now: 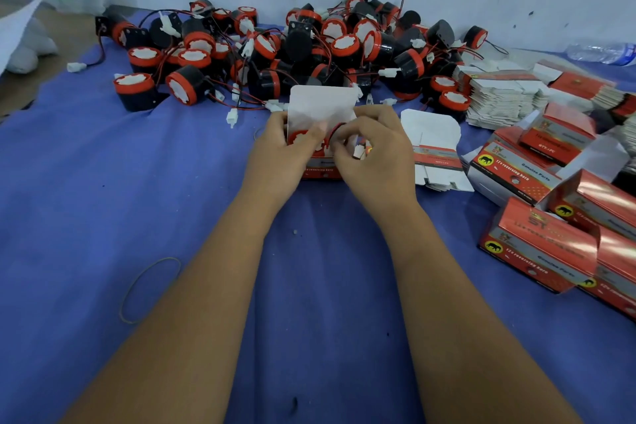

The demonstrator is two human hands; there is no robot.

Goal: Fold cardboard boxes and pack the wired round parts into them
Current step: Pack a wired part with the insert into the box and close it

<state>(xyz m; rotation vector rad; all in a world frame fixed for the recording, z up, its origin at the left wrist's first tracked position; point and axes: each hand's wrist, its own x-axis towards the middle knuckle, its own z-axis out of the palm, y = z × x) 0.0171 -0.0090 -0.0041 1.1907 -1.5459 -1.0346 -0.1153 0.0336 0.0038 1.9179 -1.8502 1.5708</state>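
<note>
Both hands are busy: a box [318, 134] is gripped by the left hand [280, 151], while a part [339, 134] and its wire are pinched into it by the right hand [375, 151]. Right of it, packed boxes [537, 244] are piled; beyond, many parts [275, 48] are left unpacked.

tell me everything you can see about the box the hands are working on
The box is a small carton of glossy red and grey printed card, white inside, resting on the blue cloth. Its white top flap stands open and upright. A red-rimmed round part sits inside. The left hand grips its left side; the right hand pinches the part's red wire and white connector at the opening.
</note>
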